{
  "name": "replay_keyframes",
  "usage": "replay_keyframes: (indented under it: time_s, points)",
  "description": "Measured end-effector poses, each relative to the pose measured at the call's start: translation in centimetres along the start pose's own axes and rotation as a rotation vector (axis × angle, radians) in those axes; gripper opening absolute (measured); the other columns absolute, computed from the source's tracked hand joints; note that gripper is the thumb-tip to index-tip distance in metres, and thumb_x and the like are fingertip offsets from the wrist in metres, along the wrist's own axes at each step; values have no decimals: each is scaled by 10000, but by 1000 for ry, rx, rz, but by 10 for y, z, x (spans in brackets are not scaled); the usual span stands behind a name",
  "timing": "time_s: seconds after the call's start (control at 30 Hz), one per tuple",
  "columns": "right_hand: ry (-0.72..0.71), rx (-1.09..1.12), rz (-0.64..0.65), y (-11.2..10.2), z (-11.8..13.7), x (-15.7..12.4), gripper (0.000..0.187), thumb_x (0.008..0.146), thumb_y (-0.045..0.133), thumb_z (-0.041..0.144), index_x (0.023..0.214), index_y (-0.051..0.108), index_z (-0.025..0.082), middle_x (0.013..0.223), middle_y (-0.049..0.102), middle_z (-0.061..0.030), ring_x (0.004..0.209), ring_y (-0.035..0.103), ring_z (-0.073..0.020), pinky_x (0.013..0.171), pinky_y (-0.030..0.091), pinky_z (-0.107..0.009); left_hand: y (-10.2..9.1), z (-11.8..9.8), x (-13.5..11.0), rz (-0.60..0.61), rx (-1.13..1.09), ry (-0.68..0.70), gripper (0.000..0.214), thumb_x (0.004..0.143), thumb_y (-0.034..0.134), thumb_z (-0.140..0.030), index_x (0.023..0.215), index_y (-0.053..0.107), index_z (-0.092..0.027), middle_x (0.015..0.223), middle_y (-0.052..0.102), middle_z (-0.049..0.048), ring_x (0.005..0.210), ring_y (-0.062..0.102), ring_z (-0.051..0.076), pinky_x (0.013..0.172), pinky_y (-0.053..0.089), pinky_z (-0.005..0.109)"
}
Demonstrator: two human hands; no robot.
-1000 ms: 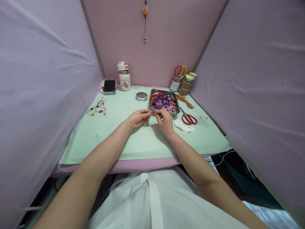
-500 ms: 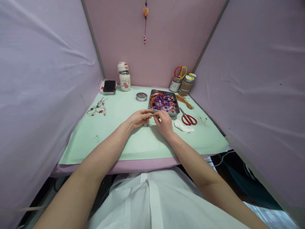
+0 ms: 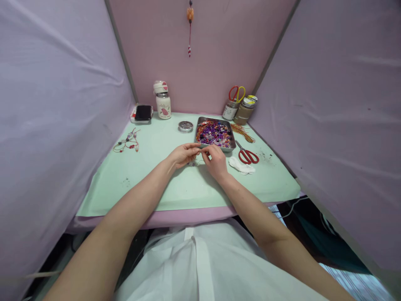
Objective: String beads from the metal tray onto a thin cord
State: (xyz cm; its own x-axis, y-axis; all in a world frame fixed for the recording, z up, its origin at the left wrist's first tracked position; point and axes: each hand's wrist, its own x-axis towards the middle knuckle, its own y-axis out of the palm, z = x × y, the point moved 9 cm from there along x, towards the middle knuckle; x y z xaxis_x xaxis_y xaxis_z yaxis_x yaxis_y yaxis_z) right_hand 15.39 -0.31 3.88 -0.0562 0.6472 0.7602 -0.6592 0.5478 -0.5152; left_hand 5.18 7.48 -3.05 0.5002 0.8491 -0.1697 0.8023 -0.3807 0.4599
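Note:
My left hand [image 3: 182, 155] and my right hand [image 3: 214, 160] meet over the green mat [image 3: 156, 184], just in front of a metal tray [image 3: 233, 147] full of purple, pink and orange beads. Both hands are closed in a pinch, fingertips nearly touching. A thin thread with a few small beads [image 3: 193, 164] hangs between them onto the mat. What exactly the right fingertips pinch is too small to make out.
Red scissors [image 3: 248, 156] and a white wad [image 3: 241, 167] lie right of my hands. Behind stand a round tin [image 3: 186, 126], a small bottle [image 3: 163, 102], a phone [image 3: 143, 113] and two jars [image 3: 240, 108]. Beaded strings [image 3: 127, 143] lie at the left. Cloth walls enclose the desk.
My right hand has drawn slightly left and closer to my left hand; the fingertips now almost touch. Everything else stays in place.

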Motion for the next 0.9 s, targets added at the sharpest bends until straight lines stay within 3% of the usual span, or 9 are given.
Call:
replay_keyframes:
  time_s: [0.27, 0.47, 0.73, 0.9]
  points:
    - [44, 13, -24, -4, -3, -1, 145, 920, 499, 230, 811, 592, 210, 762, 603, -32, 736, 550, -171, 701, 441, -314, 10, -9, -4, -30, 94, 154, 323, 658, 803, -154, 954, 676, -133, 727, 663, 16, 696, 614, 95, 796, 504, 304]
    - [154, 126, -98, -10, -15, -1, 137, 907, 514, 260, 822, 606, 205, 789, 622, -35, 713, 553, -163, 666, 447, -313, 15, -16, -6, -3, 159, 246, 420, 652, 797, -181, 1042, 645, -143, 854, 708, 53, 808, 646, 127, 853, 490, 329]
    - [180, 180, -112, -12, -20, -1, 131, 894, 529, 237, 801, 612, 195, 781, 630, -29, 689, 545, -149, 645, 440, -291, 14, -26, -11, -102, 405, 320, 134, 695, 712, -209, 816, 689, -155, 750, 685, 35, 704, 602, 134, 736, 493, 309]
    - [188, 183, -87, -9, -22, -2, 134, 893, 536, 251, 805, 621, 194, 781, 628, -29, 698, 538, -150, 660, 437, -295, 20, -29, -13, -82, 500, 360, 140, 686, 699, -225, 807, 690, -156, 760, 676, 34, 704, 589, 141, 714, 481, 309]
